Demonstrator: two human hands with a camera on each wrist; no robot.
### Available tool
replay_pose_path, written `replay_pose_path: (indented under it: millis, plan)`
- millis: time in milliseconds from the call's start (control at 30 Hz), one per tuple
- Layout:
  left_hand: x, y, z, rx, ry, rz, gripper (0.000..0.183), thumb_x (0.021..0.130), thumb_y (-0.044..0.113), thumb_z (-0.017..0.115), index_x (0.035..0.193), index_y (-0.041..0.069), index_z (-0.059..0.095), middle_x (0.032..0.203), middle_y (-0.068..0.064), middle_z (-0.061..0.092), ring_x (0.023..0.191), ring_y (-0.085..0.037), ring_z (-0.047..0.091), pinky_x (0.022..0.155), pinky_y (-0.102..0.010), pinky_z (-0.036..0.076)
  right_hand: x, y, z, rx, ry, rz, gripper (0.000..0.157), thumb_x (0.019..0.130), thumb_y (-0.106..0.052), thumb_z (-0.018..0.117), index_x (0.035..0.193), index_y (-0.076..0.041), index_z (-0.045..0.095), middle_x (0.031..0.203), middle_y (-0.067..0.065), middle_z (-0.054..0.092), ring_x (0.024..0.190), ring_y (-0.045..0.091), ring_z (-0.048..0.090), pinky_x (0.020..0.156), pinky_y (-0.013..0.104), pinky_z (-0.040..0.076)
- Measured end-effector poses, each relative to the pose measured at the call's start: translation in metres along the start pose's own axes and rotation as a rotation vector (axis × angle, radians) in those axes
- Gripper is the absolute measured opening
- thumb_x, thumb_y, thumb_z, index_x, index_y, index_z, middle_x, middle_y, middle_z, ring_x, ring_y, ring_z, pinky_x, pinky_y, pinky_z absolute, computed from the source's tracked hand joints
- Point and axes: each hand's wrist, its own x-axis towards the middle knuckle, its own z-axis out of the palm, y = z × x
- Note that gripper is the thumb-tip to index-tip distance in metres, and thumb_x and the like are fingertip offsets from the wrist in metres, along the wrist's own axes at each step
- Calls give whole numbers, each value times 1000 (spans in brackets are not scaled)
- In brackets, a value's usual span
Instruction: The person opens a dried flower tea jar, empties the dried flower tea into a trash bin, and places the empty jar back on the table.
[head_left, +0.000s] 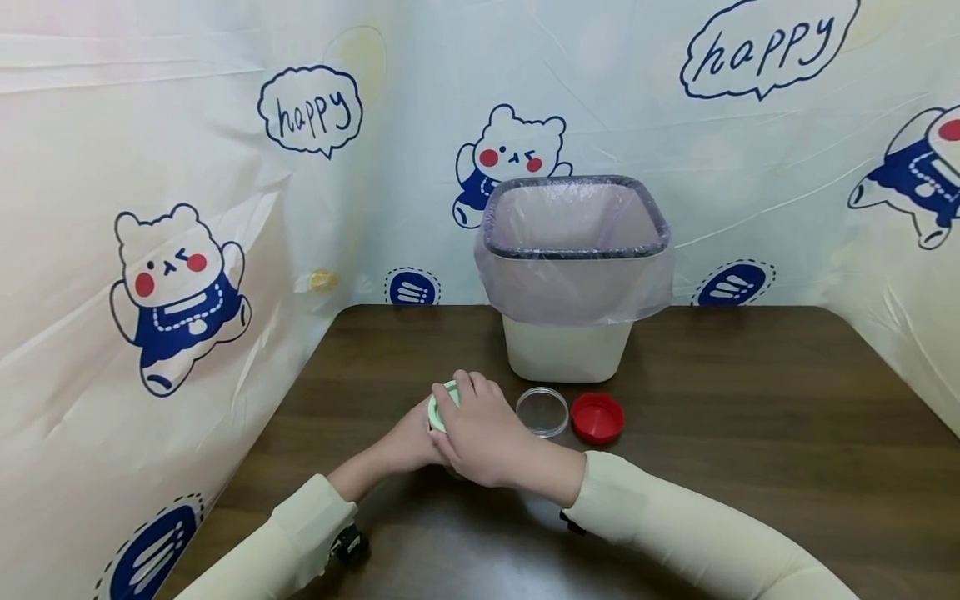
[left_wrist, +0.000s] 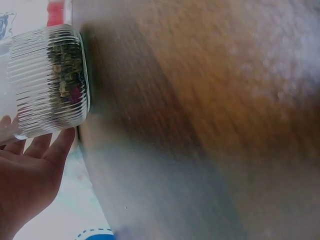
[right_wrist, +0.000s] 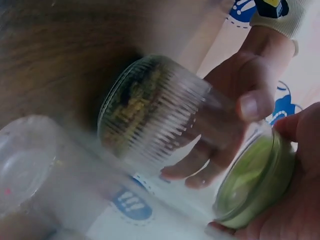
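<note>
the step in hand looks to be work on the lid of a clear glass jar with ribbed sides [right_wrist: 155, 112], which holds dry, leafy-looking brown, green and yellow bits in its lower part. the jar is in front of the person, near the middle of the dark brown wooden desk [head_left: 765, 408]; whether its base touches the wood is hard to tell.

the left hand [head_left: 415, 435] is wrapped round the smooth upper part of the jar, thumb on one side and fingers on the other. the right hand [head_left: 487, 433] grips the pale green round lid [right_wrist: 267, 187] at the jar's mouth, fingers spread over its top and edge. whether the lid is being turned tight or loosened, these views do not settle.

as i judge it, the next move calls for a firm, steady left hand on the glass while the right hand turns or lifts the lid squarely; a tilt could spill the loose bits if the lid is not seated, and smooth glass may slip.

to the right of the hands, a clear round shallow lid or dish [head_left: 542, 412] lies just beside a bright red round cap [head_left: 597, 418], both in front of a cream plastic bin [head_left: 570, 350] lined with a translucent purplish bag [head_left: 506, 287].
</note>
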Motion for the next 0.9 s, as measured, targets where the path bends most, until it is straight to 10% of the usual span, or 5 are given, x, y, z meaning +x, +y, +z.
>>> replay_pose_path:
  millis: [433, 900]
  plan:
    - [1, -5, 0, 56, 18, 94, 74, 86, 10, 74, 145, -2, 31, 141, -17, 44, 126, -29, 47, 101, -38, 40, 10, -25, -4, -159, -15, 244, 66, 100, -51, 37, 141, -1, 44, 133, 24, 48, 115, 36, 47, 94, 45, 43]
    - [0, -4, 5, 67, 33, 88, 79, 79, 13, 81, 141, 0, 34, 134, -13, 48, 117, -24, 52, 97, -35, 44, 9, -17, 5, -261, 113, 158, 63, 97, -52, 44, 127, 1, 57, 109, 21, 57, 95, 31, 51, 76, 41, 46]
